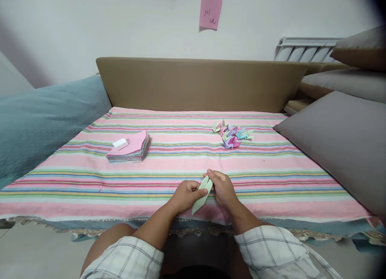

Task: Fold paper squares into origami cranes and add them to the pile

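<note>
The folded paper (199, 203), pale green, long and pointed at its lower end, is held above the front part of the striped cloth (181, 142). The left hand (185, 196) pinches its side, thumb flat on the face; the right hand (223, 188) grips the upper end, fingers closed, beside a narrow slit. To fold neatly, the left thumb should probably hold the layers still while the right matches the edges, then presses each crease firmly from the tip; thin paper would likely wrinkle if squeezed.

Beyond lie small folded paper shapes (231, 137), crisp, angular and many-coloured. To their left, a thick stack of paper (137, 142), pink on top, bears a smooth white plug (120, 143). A plump grey cushion (331, 142) rests at the right.
</note>
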A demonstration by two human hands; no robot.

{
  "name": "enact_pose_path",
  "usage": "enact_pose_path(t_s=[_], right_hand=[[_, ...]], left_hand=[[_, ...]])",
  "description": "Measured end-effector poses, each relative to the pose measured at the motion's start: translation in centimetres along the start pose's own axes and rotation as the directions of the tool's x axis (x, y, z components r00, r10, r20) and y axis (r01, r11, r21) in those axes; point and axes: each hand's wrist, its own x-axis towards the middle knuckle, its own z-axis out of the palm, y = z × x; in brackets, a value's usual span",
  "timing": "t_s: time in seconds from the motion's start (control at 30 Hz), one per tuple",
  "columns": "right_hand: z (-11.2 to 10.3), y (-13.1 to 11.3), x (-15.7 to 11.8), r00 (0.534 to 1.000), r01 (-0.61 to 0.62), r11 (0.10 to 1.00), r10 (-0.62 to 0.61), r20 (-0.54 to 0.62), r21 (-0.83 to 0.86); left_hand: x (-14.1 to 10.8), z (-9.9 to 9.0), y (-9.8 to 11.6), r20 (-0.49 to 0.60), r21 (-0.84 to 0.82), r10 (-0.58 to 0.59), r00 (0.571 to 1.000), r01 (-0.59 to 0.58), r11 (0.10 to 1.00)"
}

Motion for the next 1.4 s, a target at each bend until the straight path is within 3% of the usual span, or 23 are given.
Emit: enact_pose_path(t_s=[0.2,0.3,0.43,0.63,0.87,1.0,1.27,1.4], right_hand=[[0.3,-0.6,-0.2,0.998,-0.060,0.994,0.062,-0.018,0.090],[0.3,-0.7,-0.3,0.991,-0.107,0.990,0.099,0.087,0.088],[0.2,-0.5,-0.3,0.969,-0.089,0.992,0.108,0.222,-0.094],[-0.3,-0.5,0.0,0.989,-0.030,0.988,0.051,0.140,-0.152],[-0.5,-0.4,0.1,0.992,0.044,0.975,-0.016,0.127,-0.220],[-0.3,-0.7,0.1,0.997,0.063,0.977,-0.052,0.058,-0.203],[-0.6,-0.8,0.6,0.996,0.078,0.984,-0.083,-0.023,-0.159],[-0.8,-0.8,0.7,0.997,0.071,0.984,-0.072,0.000,-0.166]], left_hand=[[0.2,-0.1,-0.3,-0.016,-0.025,-0.016,1.000,0.016,1.000],[0.2,-0.1,-0.4,-0.058,-0.083,-0.016,0.998,0.011,0.996],[0.2,-0.1,-0.2,-0.086,-0.109,-0.013,0.996,0.004,0.994],[0.3,-0.2,-0.1,0.009,-0.160,-0.055,0.998,0.055,0.986],[0.4,-0.2,-0.4,0.029,-0.176,-0.068,0.997,0.072,0.982],[0.3,-0.1,-0.2,0.047,-0.235,-0.120,0.992,0.128,0.964],[-0.1,0.0,0.0,0.019,-0.109,-0.209,0.978,0.210,0.972],[-0.3,-0.1,0.0,0.049,-0.061,-0.202,0.978,0.204,0.977]])
